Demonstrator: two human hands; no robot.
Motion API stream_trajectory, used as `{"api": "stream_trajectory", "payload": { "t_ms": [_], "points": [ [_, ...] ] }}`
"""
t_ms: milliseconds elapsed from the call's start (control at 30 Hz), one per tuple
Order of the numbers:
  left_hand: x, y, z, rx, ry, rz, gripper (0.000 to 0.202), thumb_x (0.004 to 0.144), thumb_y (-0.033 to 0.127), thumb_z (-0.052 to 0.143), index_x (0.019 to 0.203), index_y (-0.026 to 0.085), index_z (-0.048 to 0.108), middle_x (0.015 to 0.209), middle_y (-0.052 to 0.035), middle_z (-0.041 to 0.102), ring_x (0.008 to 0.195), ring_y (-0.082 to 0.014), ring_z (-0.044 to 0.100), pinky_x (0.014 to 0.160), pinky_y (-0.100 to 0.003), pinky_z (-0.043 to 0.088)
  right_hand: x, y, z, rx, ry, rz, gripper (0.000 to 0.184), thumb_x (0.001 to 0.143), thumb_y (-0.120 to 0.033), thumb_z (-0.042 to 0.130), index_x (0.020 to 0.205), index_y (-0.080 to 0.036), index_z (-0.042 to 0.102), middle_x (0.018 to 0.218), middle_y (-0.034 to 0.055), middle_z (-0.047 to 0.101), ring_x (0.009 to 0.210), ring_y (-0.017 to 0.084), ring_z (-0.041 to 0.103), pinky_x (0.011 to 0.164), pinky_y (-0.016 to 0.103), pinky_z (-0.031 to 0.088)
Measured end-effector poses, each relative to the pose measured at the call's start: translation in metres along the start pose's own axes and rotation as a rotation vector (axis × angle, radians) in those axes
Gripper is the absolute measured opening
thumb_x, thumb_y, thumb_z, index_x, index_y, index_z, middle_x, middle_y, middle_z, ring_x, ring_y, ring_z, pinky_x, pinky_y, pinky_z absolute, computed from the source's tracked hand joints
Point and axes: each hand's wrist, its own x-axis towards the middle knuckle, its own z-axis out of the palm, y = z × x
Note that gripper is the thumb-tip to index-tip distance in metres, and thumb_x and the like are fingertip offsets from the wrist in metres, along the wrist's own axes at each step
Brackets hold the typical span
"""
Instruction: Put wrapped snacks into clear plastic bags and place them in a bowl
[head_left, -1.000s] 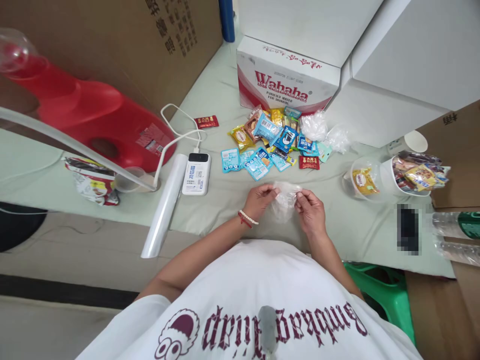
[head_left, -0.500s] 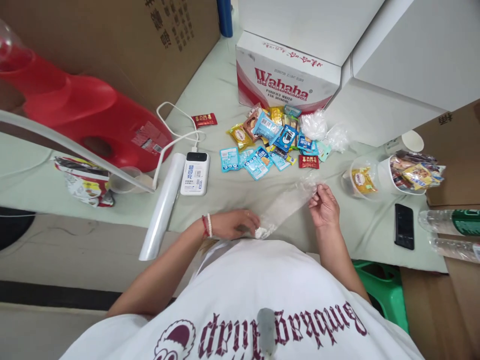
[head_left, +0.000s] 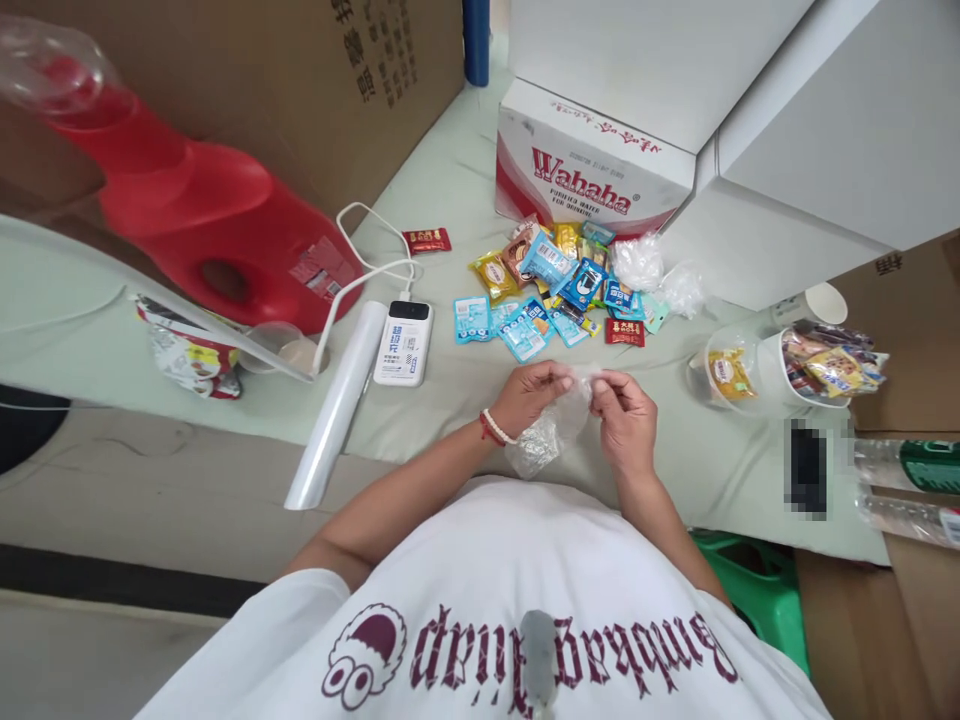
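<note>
left hand (head_left: pixel 529 392) pinches clear plastic bag (head_left: pixel 551 432) | right hand (head_left: pixel 624 420) pinches same bag's top (fingers closed) | bag hangs crumpled between them | snack packets (head_left: pixel 555 290) beyond, apart

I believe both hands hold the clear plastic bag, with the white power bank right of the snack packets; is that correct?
No: the head view shows the white power bank left of the snack packets. The left hand and right hand hold the clear plastic bag.

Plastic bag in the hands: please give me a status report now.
Both grips closed: left hand and right hand pinch the plastic bag at its top. Bag hangs crumpled below. Snack packets lie beyond, not touching.
</note>
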Motion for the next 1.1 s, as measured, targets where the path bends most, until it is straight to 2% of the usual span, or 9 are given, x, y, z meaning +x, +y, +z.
{"api": "stream_trajectory", "payload": {
  "t_ms": [100, 167, 267, 433, 567, 733, 800, 967, 1100],
  "points": [
    [0.000, -0.003, -0.002, -0.125, -0.049, -0.038, 0.045, 0.081, 0.063, 0.074, 0.085, 0.018, 0.072, 0.083, -0.0033, 0.069, 0.083, -0.0175, 0.062, 0.085, -0.032, 0.049, 0.006, -0.003, -0.012, -0.042, 0.060, -0.077, 0.038, 0.091, -0.054, 0.067, 0.114, -0.025, 0.072, 0.111, 0.0055, 0.071, 0.086, 0.016, 0.061, 0.077, 0.029, 0.050],
    [-0.001, -0.004, -0.002, -0.121, -0.054, -0.022, 0.045, 0.082, 0.063, 0.074, 0.087, 0.018, 0.072, 0.085, -0.0033, 0.069, 0.083, -0.0165, 0.062, 0.085, -0.030, 0.049, 0.011, 0.000, -0.016, -0.022, -0.067, -0.019, 0.043, 0.086, -0.056, 0.072, 0.117, -0.026, 0.071, 0.121, 0.0065, 0.070, 0.099, 0.019, 0.062, 0.085, 0.032, 0.052],
    [0.001, -0.007, -0.002, -0.139, 0.046, -0.053, 0.048, 0.080, 0.065, 0.074, 0.087, 0.018, 0.068, 0.083, -0.0018, 0.067, 0.080, -0.0151, 0.062, 0.082, -0.029, 0.051, 0.017, 0.010, -0.013, 0.003, -0.279, 0.144, 0.039, 0.077, -0.054, 0.081, 0.099, -0.024, 0.073, 0.097, 0.0040, 0.073, 0.088, 0.019, 0.063, 0.081, 0.033, 0.054],
    [0.007, -0.012, -0.014, -0.345, 0.277, -0.209, 0.045, 0.078, 0.060, 0.078, 0.089, 0.022, 0.056, 0.074, 0.0041, 0.059, 0.066, -0.0106, 0.059, 0.070, -0.026, 0.053, 0.021, 0.023, -0.004, 0.125, -0.061, 0.185, 0.035, 0.078, -0.051, 0.080, 0.089, -0.023, 0.063, 0.081, -0.0027, 0.063, 0.071, 0.013, 0.061, 0.065, 0.026, 0.054],
    [0.010, -0.014, -0.019, -0.440, 0.297, -0.261, 0.047, 0.076, 0.059, 0.079, 0.085, 0.024, 0.049, 0.068, 0.0068, 0.050, 0.056, -0.0085, 0.049, 0.057, -0.024, 0.048, 0.022, 0.022, 0.001, 0.106, -0.018, 0.185, 0.038, 0.083, -0.057, 0.074, 0.092, -0.024, 0.058, 0.080, -0.0034, 0.062, 0.057, 0.009, 0.055, 0.047, 0.020, 0.043],
    [0.006, -0.017, -0.007, -0.211, 0.323, -0.120, 0.050, 0.080, 0.066, 0.074, 0.080, 0.022, 0.049, 0.071, 0.0047, 0.051, 0.061, -0.0089, 0.049, 0.058, -0.023, 0.046, 0.016, 0.020, 0.012, 0.066, -0.244, 0.135, 0.052, 0.084, -0.072, 0.065, 0.101, -0.023, 0.068, 0.115, 0.0084, 0.071, 0.104, 0.021, 0.066, 0.083, 0.032, 0.056],
    [0.005, -0.016, -0.004, -0.145, 0.341, -0.071, 0.051, 0.080, 0.068, 0.073, 0.080, 0.022, 0.051, 0.071, 0.0047, 0.050, 0.059, -0.0081, 0.048, 0.054, -0.022, 0.044, 0.015, 0.020, 0.014, -0.002, -0.269, 0.083, 0.046, 0.080, -0.067, 0.073, 0.091, -0.022, 0.068, 0.109, 0.0073, 0.072, 0.104, 0.022, 0.066, 0.086, 0.032, 0.054],
    [0.006, -0.008, -0.012, -0.470, 0.167, -0.349, 0.051, 0.082, 0.072, 0.067, 0.090, 0.023, 0.058, 0.075, 0.0015, 0.061, 0.048, -0.0081, 0.050, 0.037, -0.021, 0.029, 0.024, 0.017, 0.011, -0.061, -0.046, 0.052, 0.038, 0.091, -0.060, 0.064, 0.083, -0.023, 0.059, 0.071, -0.0034, 0.059, 0.057, 0.011, 0.049, 0.054, 0.024, 0.041],
    [0.007, -0.005, -0.013, -0.595, -0.039, -0.593, 0.039, 0.076, 0.054, 0.078, 0.086, 0.018, 0.067, 0.069, -0.0029, 0.064, 0.042, -0.0051, 0.040, 0.035, -0.019, 0.021, 0.027, 0.016, 0.012, -0.058, -0.059, 0.049, 0.038, 0.092, -0.059, 0.064, 0.083, -0.024, 0.052, 0.065, -0.0066, 0.052, 0.049, 0.010, 0.037, 0.048, 0.025, 0.031]
  ]
}}
